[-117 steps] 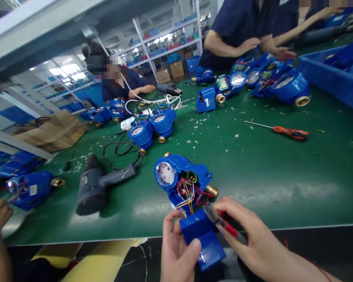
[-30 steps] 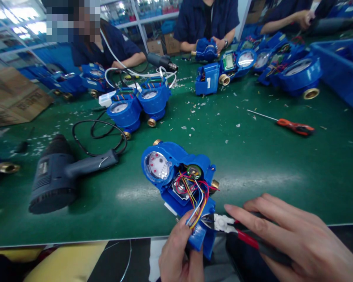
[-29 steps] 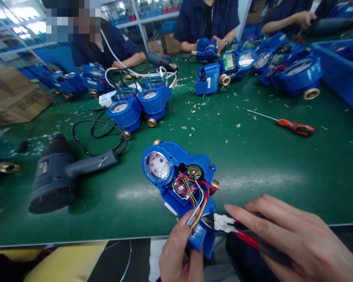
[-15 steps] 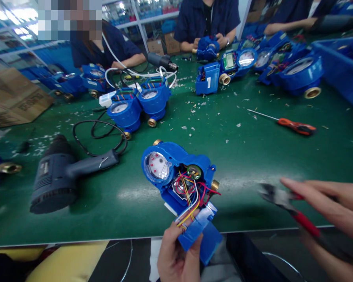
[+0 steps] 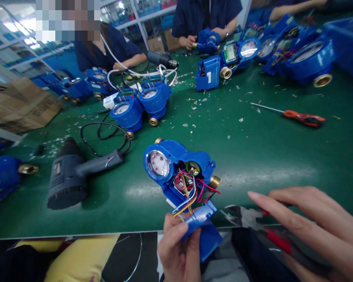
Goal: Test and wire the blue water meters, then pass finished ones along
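An open blue water meter lies on the green bench near its front edge, coloured wires spilling from its opened housing. My left hand grips a blue cover piece joined to those wires, thumb and fingers pinched round it. My right hand holds red-handled cutters with the fingers stretched over them. The cutter jaws point left, a short way right of the cover piece.
A dark heat gun with a looped cable lies to the left. Two more blue meters stand behind, and several others at the back right. An orange screwdriver lies to the right. Other people work across the bench. Wire scraps litter the surface.
My right hand pulled the cutters away to the right, then brought them back left toward the cover piece. My left hand turned the blue cover piece slightly.
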Demonstrator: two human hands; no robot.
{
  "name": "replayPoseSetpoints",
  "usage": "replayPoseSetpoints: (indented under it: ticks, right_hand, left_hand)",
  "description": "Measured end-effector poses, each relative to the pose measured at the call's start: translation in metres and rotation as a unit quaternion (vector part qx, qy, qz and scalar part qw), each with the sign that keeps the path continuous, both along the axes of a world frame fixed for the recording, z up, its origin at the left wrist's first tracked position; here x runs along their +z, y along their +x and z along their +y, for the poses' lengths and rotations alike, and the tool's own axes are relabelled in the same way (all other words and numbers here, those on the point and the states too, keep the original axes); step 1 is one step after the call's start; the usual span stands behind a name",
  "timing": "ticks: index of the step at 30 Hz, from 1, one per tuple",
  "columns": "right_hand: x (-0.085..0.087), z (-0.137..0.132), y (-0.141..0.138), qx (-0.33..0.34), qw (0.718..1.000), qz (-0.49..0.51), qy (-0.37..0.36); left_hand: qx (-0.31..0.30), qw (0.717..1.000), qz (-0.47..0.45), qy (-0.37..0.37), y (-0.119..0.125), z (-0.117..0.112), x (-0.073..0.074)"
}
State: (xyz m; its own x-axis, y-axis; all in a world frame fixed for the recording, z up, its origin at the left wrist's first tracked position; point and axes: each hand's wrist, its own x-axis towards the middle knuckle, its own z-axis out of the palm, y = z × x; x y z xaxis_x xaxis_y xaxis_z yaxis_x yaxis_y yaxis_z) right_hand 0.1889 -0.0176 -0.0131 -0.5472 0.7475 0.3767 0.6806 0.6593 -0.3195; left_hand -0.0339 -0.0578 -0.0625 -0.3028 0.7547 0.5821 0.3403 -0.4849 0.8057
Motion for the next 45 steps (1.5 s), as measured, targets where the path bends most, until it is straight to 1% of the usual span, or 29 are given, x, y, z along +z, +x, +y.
replayPoseSetpoints:
  ticks: [2, 5, 6, 9, 11, 12, 18, 23, 28, 33, 36, 42, 45]
  right_hand:
    - [-0.003, -0.003, -0.006, 0.022, 0.999, -0.013, 0.021]
    - [-0.005, -0.007, -0.016, 0.025, 0.998, -0.023, 0.047]
    - [-0.006, -0.009, -0.019, 0.024, 0.998, -0.028, 0.051]
    - [-0.007, -0.012, -0.025, 0.014, 0.997, -0.05, 0.052]
    - [-0.007, -0.013, -0.028, 0.005, 0.996, -0.062, 0.059]
    - [-0.008, -0.012, -0.029, 0.001, 0.996, -0.062, 0.066]
    - [-0.006, -0.009, -0.035, 0.009, 0.995, -0.056, 0.08]
    - [-0.006, -0.007, -0.035, 0.025, 0.993, -0.079, 0.084]
    - [-0.008, -0.005, -0.036, 0.025, 0.99, -0.081, 0.11]
    - [-0.007, -0.002, -0.036, 0.033, 0.99, -0.091, 0.104]
    - [-0.005, 0.0, -0.037, 0.032, 0.991, -0.083, 0.102]
    - [0.001, 0.004, -0.036, 0.048, 0.994, -0.083, 0.051]
    - [0.002, 0.003, -0.036, 0.042, 0.997, -0.058, 0.029]
  left_hand:
    - [-0.001, 1.0, -0.007, 0.015, 0.001, 0.0, -0.002]
    - [0.052, 0.998, -0.016, 0.017, 0.005, -0.007, -0.009]
    - [0.077, 0.997, -0.017, 0.001, 0.006, -0.01, -0.013]
    - [0.149, 0.984, -0.031, -0.088, 0.008, -0.02, -0.022]
    - [0.173, 0.979, -0.041, -0.103, 0.009, -0.023, -0.025]
    - [0.174, 0.979, -0.044, -0.099, 0.009, -0.023, -0.025]
    - [0.117, 0.99, -0.024, -0.076, 0.009, -0.014, -0.018]
    - [0.127, 0.99, -0.018, -0.051, 0.007, -0.013, -0.021]
    - [0.138, 0.989, -0.014, -0.042, 0.009, -0.012, -0.022]
    - [0.151, 0.987, -0.025, -0.054, 0.012, -0.009, -0.016]
    - [0.147, 0.987, -0.022, -0.056, 0.012, -0.009, -0.015]
    - [0.142, 0.988, -0.014, -0.061, 0.008, -0.013, -0.017]
    - [0.14, 0.989, -0.014, -0.053, 0.006, -0.012, -0.017]
